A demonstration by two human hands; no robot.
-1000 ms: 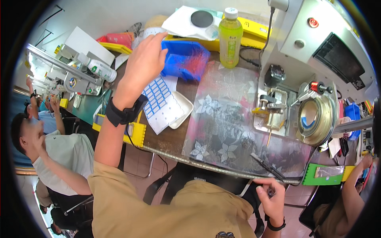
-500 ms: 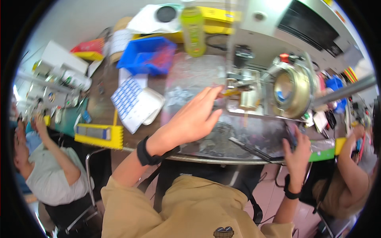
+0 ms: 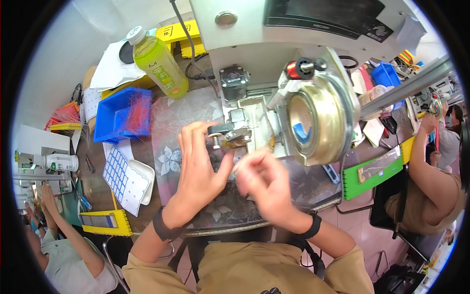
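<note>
- Where the machine (image 3: 230, 36) meets the bench, its clamp (image 3: 236, 126) shows silvery metal, with a dark lever (image 3: 220, 128) pointing left and an upright bolt (image 3: 216, 142) under the lever's end.
- Right of the clamp, a brass-coloured wheel (image 3: 325, 132) has a curved blue piece (image 3: 301, 133) in its hollow.
- A blue bin (image 3: 105, 120) contains a loose bunch of fine red strands (image 3: 139, 115), heaped toward its right side.
- A white-capped bottle (image 3: 161, 66) contains yellow-green drink and stands behind the bin, to its right.
- A shallow white tray (image 3: 150, 172) is partly covered by a blue-marked sheet (image 3: 129, 183); its contents are hidden.
- The clamp is just beyond both hands: the left hand (image 3: 198, 171) has its fingertips by the lever, thumb apart; whether it grips, I cannot tell.
- The right hand (image 3: 267, 183), blurred, is near the clamp's front right, fingers curled; I cannot tell whether it holds anything.
</note>
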